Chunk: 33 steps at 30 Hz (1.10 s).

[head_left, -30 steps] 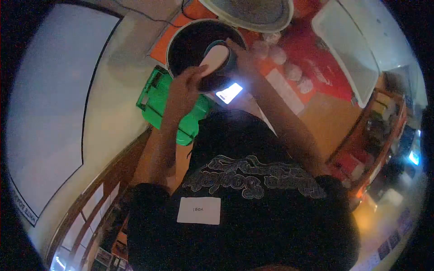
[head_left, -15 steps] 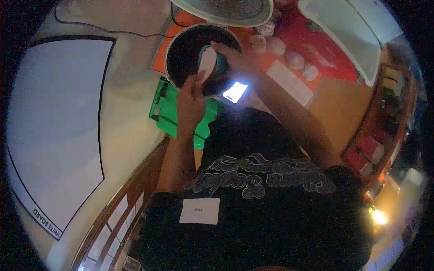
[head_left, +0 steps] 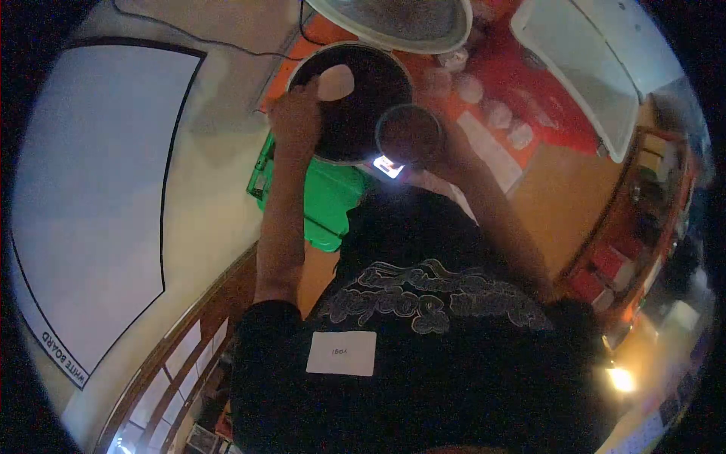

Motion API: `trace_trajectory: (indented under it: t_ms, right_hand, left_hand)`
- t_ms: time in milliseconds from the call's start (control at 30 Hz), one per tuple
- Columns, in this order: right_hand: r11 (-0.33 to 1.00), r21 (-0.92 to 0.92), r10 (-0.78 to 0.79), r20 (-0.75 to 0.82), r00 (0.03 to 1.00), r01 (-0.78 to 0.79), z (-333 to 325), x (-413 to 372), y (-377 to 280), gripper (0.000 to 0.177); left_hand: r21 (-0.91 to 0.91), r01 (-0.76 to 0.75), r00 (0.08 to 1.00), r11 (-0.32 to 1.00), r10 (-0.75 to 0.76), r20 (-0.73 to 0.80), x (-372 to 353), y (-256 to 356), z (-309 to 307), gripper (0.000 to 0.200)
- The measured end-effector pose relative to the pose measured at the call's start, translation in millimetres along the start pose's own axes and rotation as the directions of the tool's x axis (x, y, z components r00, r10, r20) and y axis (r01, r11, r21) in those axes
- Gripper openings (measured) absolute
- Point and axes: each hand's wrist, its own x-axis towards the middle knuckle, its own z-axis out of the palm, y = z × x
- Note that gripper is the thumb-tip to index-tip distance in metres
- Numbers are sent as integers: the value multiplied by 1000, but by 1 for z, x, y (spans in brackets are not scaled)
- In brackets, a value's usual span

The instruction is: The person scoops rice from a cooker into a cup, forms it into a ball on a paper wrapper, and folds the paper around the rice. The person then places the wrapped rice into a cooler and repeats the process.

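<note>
My left hand (head_left: 296,117) is closed on a pale, flat piece with rounded corners (head_left: 336,82), over the left side of a large round tub (head_left: 406,73). The tub has a light rim and a dark inside. In my right hand (head_left: 452,147) is a round cup-like container (head_left: 408,136), its round face towards me, at the tub's near right edge. My fingers wrap its right side. What the container holds, if anything, is too dim to tell. Just below it a lit phone screen (head_left: 389,166) shows, partly covered.
A green plastic case (head_left: 329,200) lies nearer me on the left. Behind the tub stands a light-rimmed basin (head_left: 461,30). Several pale round lumps (head_left: 499,115) rest on the red surface, beside a white tub (head_left: 616,113). A paper strip (head_left: 491,151) lies at right.
My hands have moved apart. The left went left and up with the pale piece; the right came right and down with the container, which now shows its round face. The view shifted slightly.
</note>
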Motion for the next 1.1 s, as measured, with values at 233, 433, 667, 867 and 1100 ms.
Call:
trace_trajectory:
  t_ms: [233,433,667,867,1100]
  right_hand:
    - [988,-88,-132,-10,991,130,-61,-12,3,49]
    - [791,-532,-375,-27,927,304,-49,-3,20,48]
    - [696,-712,-226,-94,970,93,-44,-4,8,35]
    - [973,-219,-127,-270,954,68,-35,-4,11,40]
    - [987,52,-149,-33,988,150,-30,3,-12,39]
  left_hand:
    - [134,-120,991,984,111,71,34,30,8,29]
    - [-5,-74,980,997,74,183,37,45,2,23]
    - [-50,-18,929,999,35,370,15,60,16,34]
    - [-215,74,943,974,2,332,-16,55,20,35]
    - [-702,359,909,616,-60,412,-38,34,-9,41]
